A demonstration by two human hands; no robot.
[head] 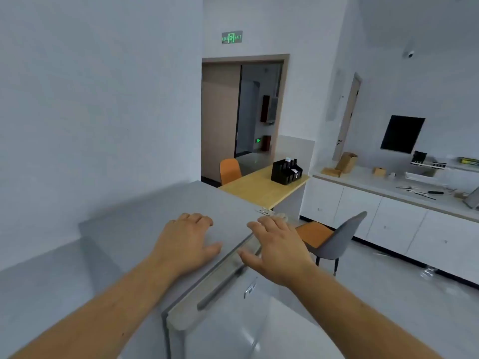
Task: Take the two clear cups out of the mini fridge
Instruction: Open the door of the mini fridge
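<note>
White walls close off this small kitchen, with a doorway (243,120) under a green exit sign (231,37) straight ahead of me. Below me stands the grey mini fridge (160,218), its door (241,320) shut, so I cannot see the clear cups. My left hand (185,246) lies flat on the fridge top near its front edge, fingers spread, its grip wide and holding nothing. My right hand (276,248) hovers over the top edge of the door by the front right corner, also spread wide and empty. Beyond the fridge is a yellow tabletop (259,187) carrying a black organizer (286,172) at its far right corner, with an orange chair (229,171) behind it. A grey chair (334,242) stands on the floor to the right.
</note>
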